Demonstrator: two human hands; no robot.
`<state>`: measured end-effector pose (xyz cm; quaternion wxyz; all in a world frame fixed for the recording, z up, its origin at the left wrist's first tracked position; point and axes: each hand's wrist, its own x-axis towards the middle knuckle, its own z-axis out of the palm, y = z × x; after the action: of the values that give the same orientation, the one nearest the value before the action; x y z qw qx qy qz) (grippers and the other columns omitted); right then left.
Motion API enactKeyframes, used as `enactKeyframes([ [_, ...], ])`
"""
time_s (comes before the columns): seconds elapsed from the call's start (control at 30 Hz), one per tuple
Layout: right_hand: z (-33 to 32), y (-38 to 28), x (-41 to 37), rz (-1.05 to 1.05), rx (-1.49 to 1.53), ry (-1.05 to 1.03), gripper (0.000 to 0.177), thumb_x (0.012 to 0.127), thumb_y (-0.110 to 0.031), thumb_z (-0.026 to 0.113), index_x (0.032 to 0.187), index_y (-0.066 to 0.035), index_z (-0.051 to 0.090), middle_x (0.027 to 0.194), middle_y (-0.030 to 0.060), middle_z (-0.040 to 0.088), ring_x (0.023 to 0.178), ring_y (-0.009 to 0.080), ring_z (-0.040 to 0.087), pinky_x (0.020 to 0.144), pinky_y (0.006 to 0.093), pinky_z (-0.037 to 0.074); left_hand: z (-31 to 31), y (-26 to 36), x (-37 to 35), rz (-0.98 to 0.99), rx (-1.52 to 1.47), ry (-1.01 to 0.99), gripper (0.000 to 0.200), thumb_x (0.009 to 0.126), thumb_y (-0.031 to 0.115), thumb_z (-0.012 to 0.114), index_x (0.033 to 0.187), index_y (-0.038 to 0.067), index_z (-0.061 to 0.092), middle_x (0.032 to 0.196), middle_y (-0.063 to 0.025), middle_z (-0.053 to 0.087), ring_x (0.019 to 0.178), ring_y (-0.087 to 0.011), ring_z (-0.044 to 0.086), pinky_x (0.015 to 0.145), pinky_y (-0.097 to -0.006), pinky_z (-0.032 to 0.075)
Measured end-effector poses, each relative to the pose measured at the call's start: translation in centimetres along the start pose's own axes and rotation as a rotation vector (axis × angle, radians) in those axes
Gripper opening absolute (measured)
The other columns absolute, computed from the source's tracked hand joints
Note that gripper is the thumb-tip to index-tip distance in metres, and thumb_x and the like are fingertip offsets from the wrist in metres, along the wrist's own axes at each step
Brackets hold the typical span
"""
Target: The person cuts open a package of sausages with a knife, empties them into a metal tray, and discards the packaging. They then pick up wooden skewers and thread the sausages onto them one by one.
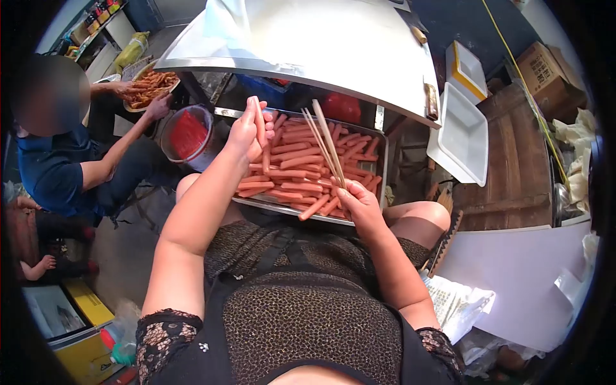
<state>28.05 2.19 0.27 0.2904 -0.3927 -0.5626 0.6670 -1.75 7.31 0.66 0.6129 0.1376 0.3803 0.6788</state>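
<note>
Raised over the left side of a metal tray (pixel 385 168), my left hand (pixel 245 133) is closed around a sausage (pixel 259 122) that stands nearly upright in the fingers. My right hand (pixel 360 204) grips a small bundle of thin wooden skewers (pixel 326 142) by the lower ends; they fan out upward, pointing away from me. Beneath both hands, a heap of pink sausages (pixel 298 163) fills the tray, which sits at my lap. One sausage lies out at the near edge of the heap, close to my right hand.
A white-topped table (pixel 308 38) stands beyond the tray, with knife handles at its right edge. At left, a co-worker (pixel 70 154) handles a basin of reddish food (pixel 154 88) beside a bucket (pixel 187 133). White plastic bins (pixel 459 135) and a cardboard box (pixel 545 74) are at right.
</note>
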Motion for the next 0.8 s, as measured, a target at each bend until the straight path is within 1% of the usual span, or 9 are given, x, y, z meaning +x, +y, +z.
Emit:
enactKeyframes([
  [0.07, 3.2, -3.0, 0.8, 0.051, 0.296, -0.015, 0.026, 0.094, -0.014, 0.054, 0.118, -0.004, 0.057, 0.073, -0.0047, 0.056, 0.057, 0.0013, 0.050, 0.046, 0.0147, 0.034, -1.5, 0.9, 1.0, -0.065, -0.095, -0.041, 0.026, 0.093, 0.036, 0.056, 0.101, 0.012, 0.052, 0.075, -0.0001, 0.050, 0.058, -0.0101, 0.045, 0.046, -0.0200, 0.037],
  [0.1, 3.5, -3.2, 1.2, 0.078, 0.297, -0.055, 0.027, 0.093, -0.011, 0.054, 0.119, -0.003, 0.055, 0.078, -0.0028, 0.057, 0.062, 0.0043, 0.057, 0.046, 0.0161, 0.038, -1.7, 1.0, 1.1, -0.021, -0.128, -0.062, 0.023, 0.092, 0.035, 0.058, 0.096, 0.014, 0.053, 0.072, 0.0017, 0.045, 0.057, -0.0078, 0.043, 0.043, -0.0175, 0.034],
  [0.13, 4.0, -3.0, 1.7, 0.084, 0.296, -0.057, 0.027, 0.093, -0.011, 0.054, 0.119, -0.003, 0.055, 0.078, -0.0028, 0.057, 0.062, 0.0043, 0.057, 0.046, 0.0161, 0.038, -1.8, 1.2, 1.3, -0.022, -0.131, -0.056, 0.023, 0.092, 0.035, 0.058, 0.096, 0.014, 0.053, 0.072, 0.0017, 0.045, 0.057, -0.0078, 0.043, 0.043, -0.0175, 0.034],
  [0.2, 4.9, -2.5, 2.1, 0.175, 0.226, -0.108, 0.031, 0.093, -0.013, 0.054, 0.122, -0.003, 0.051, 0.084, -0.0018, 0.057, 0.056, 0.0090, 0.060, 0.049, 0.0182, 0.044, -1.8, 1.5, 1.5, 0.034, -0.278, -0.048, 0.023, 0.092, 0.036, 0.058, 0.096, 0.014, 0.052, 0.071, 0.0021, 0.043, 0.056, -0.0081, 0.041, 0.044, -0.0185, 0.033],
  [0.23, 5.8, -2.4, 2.2, 0.186, 0.258, -0.067, 0.025, 0.092, -0.014, 0.055, 0.116, -0.004, 0.053, 0.077, -0.0035, 0.056, 0.054, 0.0059, 0.055, 0.048, 0.0184, 0.042, -1.7, 1.5, 1.9, 0.078, -0.294, -0.037, 0.025, 0.093, 0.038, 0.055, 0.096, 0.014, 0.052, 0.070, 0.0019, 0.042, 0.057, -0.0090, 0.040, 0.045, -0.0199, 0.034],
  [0.33, 6.7, -0.1, 2.8, 0.165, 0.168, -0.059, 0.022, 0.092, -0.015, 0.056, 0.111, -0.004, 0.054, 0.074, -0.0039, 0.054, 0.053, 0.0041, 0.049, 0.048, 0.0182, 0.039, -1.1, 1.7, 2.5, 0.129, -0.322, 0.045, 0.028, 0.094, 0.041, 0.052, 0.096, 0.013, 0.052, 0.070, 0.0017, 0.041, 0.059, -0.0102, 0.041, 0.048, -0.0215, 0.035],
  [0.37, 6.9, 0.6, 3.2, 0.125, 0.185, -0.082, 0.021, 0.091, -0.015, 0.057, 0.109, -0.004, 0.054, 0.075, -0.0033, 0.054, 0.057, 0.0037, 0.048, 0.050, 0.0183, 0.038, -1.5, 1.8, 2.7, 0.114, -0.332, 0.025, 0.029, 0.095, 0.042, 0.049, 0.096, 0.013, 0.051, 0.069, 0.0015, 0.040, 0.060, -0.0106, 0.041, 0.049, -0.0221, 0.036],
  [0.67, 7.8, 0.5, 3.4, 0.136, 0.244, -0.073, 0.018, 0.091, -0.011, 0.057, 0.107, -0.003, 0.053, 0.077, -0.0027, 0.054, 0.061, 0.0053, 0.049, 0.055, 0.0200, 0.040, -1.9, 3.4, 2.5, 0.103, -0.451, 0.042, 0.028, 0.097, 0.041, 0.045, 0.095, 0.013, 0.051, 0.068, 0.0014, 0.039, 0.058, -0.0102, 0.038, 0.047, -0.0216, 0.035],
  [0.8, 7.8, 0.1, 3.3, 0.181, 0.185, -0.055, 0.018, 0.091, -0.011, 0.057, 0.106, -0.003, 0.053, 0.076, -0.0029, 0.053, 0.061, 0.0051, 0.049, 0.055, 0.0197, 0.040, -1.9, 3.3, 2.3, 0.101, -0.485, 0.065, 0.028, 0.097, 0.040, 0.045, 0.094, 0.013, 0.051, 0.066, 0.0017, 0.038, 0.057, -0.0100, 0.039, 0.047, -0.0217, 0.035],
])
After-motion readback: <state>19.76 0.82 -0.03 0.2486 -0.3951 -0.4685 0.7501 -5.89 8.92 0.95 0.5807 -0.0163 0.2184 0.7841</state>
